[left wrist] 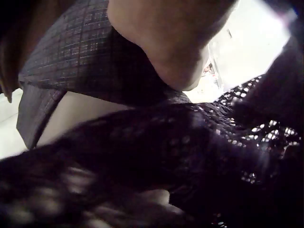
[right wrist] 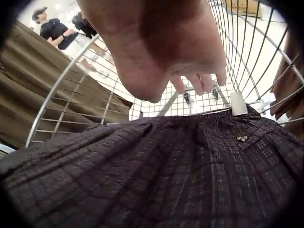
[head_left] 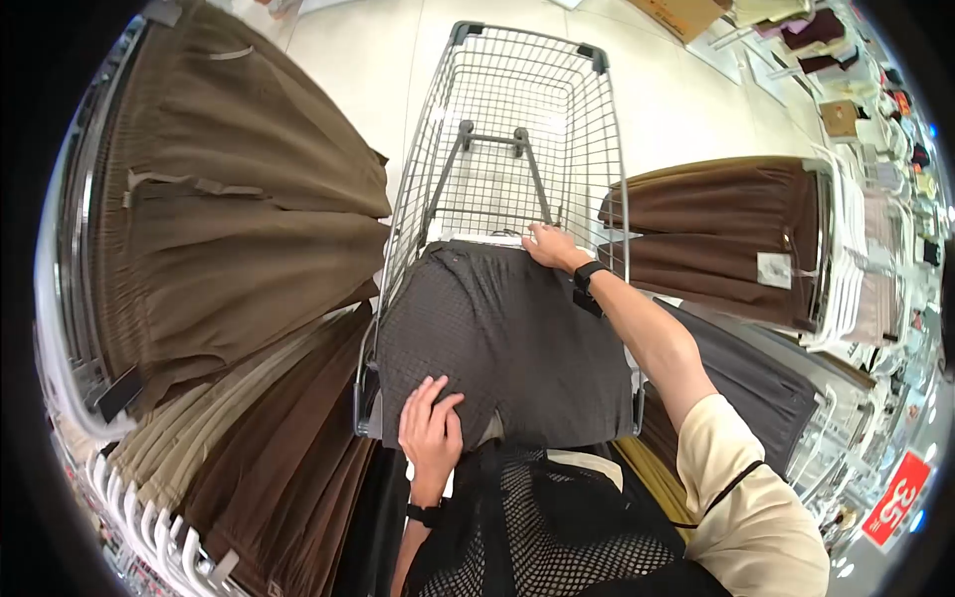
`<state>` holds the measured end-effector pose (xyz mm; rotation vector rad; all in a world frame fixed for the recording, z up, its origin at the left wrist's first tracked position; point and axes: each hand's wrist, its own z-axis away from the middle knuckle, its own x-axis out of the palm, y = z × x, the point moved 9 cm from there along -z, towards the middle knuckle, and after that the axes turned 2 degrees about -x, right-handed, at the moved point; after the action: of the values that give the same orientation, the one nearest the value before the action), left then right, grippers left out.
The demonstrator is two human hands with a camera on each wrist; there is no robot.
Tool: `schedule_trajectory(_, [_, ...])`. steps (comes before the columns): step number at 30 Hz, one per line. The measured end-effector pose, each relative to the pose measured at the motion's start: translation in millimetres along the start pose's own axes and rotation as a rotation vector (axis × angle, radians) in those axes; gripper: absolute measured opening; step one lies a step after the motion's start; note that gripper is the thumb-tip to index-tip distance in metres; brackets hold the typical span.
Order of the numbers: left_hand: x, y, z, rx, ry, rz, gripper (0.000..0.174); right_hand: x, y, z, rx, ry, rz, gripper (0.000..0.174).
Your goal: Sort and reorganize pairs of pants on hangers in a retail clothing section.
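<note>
Dark grey checked trousers [head_left: 537, 338] lie spread over the near end of a wire shopping cart [head_left: 599, 60]. My left hand [head_left: 430, 428] rests on the lower left of the cloth, fingers extended. At the far waistband edge is my right hand [head_left: 553, 246], its fingers reaching toward the basket. The right wrist view shows that hand [right wrist: 175, 52] above the elastic waistband, with a pale tag [right wrist: 239, 103] and a small button [right wrist: 242, 138] nearby. In the left wrist view, the hand's heel [left wrist: 175, 61] sits over the checked cloth, and black mesh fabric [left wrist: 123, 142] covers the lower part.
Brown trousers [head_left: 249, 149] hang on a rack close at the left, with beige and dark brown ones below. More brown trousers [head_left: 716, 234] hang at the right, near a red sign [head_left: 895, 497]. A person [right wrist: 54, 31] stands beyond the cart.
</note>
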<state>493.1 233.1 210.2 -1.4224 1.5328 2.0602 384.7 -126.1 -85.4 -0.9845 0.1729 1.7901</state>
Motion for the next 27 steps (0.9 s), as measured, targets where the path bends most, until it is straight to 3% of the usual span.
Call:
schedule_trajectory(3, [1.4,-8.0,3.0,0.037,0.025,0.062,0.019,28.2,21.0,-17.1,0.097,-0.244,0.086,0.069])
schedule_trajectory(8, [1.4,-11.0,1.5,0.044,0.044,0.091,0.019,20.7,31.7,-24.7,0.109,-0.255,0.002,0.083])
schedule_trajectory(10, [1.8,-11.6,-1.3,0.043,0.033,0.101,0.018,11.4,30.7,-24.7,0.140,-0.225,-0.025,0.074])
schedule_trajectory(13, [-1.3,-8.5,-4.9,0.044,0.022,0.119,0.018,-40.1,0.7,-0.2,-0.001,0.088,-0.027,0.051])
schedule_trajectory(16, [-3.5,-3.5,-7.9,0.050,0.018,0.145,0.019,-80.4,-27.1,31.5,-0.032,0.176,-0.076,0.032])
schedule_trajectory(22, [-10.7,7.3,-13.9,0.066,-0.021,0.137,0.020,-178.2,-92.5,207.1,-0.389,0.735,-0.129,0.016])
schedule_trajectory(25, [-10.6,9.3,-22.7,0.026,-0.075,0.216,0.023,-204.9,-91.3,316.9,-0.292,0.817,-0.293,0.020])
schedule_trajectory(27, [-1.4,-14.0,-26.6,-0.106,-0.163,0.338,0.026,-204.8,-70.9,377.0,-0.277,0.801,-0.420,0.023])
